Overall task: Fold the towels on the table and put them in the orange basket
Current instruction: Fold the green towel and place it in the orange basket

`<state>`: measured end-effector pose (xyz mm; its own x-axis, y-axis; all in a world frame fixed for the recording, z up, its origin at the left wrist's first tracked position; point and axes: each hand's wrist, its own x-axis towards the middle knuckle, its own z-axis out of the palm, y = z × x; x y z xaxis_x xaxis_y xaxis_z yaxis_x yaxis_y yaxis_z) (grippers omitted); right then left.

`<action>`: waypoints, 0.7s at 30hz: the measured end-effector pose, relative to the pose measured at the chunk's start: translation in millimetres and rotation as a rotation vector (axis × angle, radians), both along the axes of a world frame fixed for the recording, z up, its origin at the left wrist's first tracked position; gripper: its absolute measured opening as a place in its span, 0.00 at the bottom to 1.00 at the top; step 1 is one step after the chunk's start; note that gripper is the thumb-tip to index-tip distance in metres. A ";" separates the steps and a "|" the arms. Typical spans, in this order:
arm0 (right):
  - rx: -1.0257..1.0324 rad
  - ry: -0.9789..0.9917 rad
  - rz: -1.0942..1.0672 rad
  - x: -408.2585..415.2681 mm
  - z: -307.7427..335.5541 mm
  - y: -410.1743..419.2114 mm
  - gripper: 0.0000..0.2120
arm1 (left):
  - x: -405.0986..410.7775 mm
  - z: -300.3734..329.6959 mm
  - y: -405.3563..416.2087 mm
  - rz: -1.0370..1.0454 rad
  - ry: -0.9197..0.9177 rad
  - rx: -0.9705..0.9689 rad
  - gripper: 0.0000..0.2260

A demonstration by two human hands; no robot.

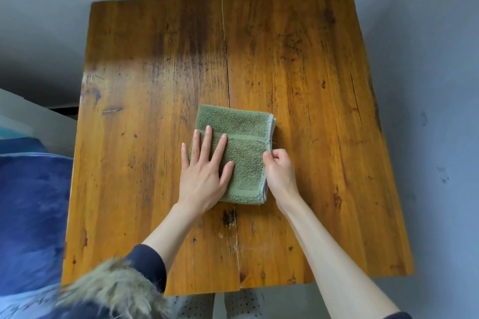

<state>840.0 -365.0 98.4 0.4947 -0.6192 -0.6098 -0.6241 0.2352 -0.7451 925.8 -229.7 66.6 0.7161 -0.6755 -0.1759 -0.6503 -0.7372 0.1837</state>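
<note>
A green towel (241,134), folded into a small rectangle, lies near the middle of the wooden table (311,72). A pale blue layer shows along its right edge. My left hand (204,171) rests flat on the towel's left half, fingers spread and pressing down. My right hand (280,171) pinches the towel's right edge between thumb and fingers. No orange basket is in view.
The table's far and right edges border a grey floor (427,85). A blue fabric mass (31,215) lies beside the table's left edge, with a white surface (39,114) behind it. A fur-trimmed dark garment (116,290) hangs at the near left corner.
</note>
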 end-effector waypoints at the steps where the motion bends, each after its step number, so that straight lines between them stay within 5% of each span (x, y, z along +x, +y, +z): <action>1: 0.019 0.010 -0.013 1.1 -0.3 -1.6 0.07 | -0.2 -1.4 -0.5 0.000 -0.012 0.020 0.29; 5: -0.001 0.077 -0.082 5.5 -1.9 -2.0 0.02 | -3.4 -2.3 -2.6 -0.022 -0.061 0.043 0.28; 9: -0.184 0.130 -0.089 10.4 -0.8 11.1 0.14 | -6.5 -2.2 -4.9 -0.026 -0.100 0.023 0.28; 13: -0.866 0.035 0.193 14.9 3.1 30.8 0.24 | -8.4 -1.3 -5.4 -0.028 -0.107 0.025 0.27; 15: -1.033 -0.048 0.406 24.1 -1.1 36.7 0.25 | -8.8 -2.7 -3.3 -0.047 -0.096 0.051 0.26; 21: -0.947 0.160 0.615 27.4 -34.9 21.2 0.26 | -3.2 0.4 0.9 -0.052 -0.064 -0.111 0.22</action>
<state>867.4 -343.8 63.5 0.8319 -0.5440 -0.1097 -0.5433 -0.7578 -0.3614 922.6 -228.8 67.0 0.6873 -0.7245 -0.0526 -0.6998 -0.6799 0.2192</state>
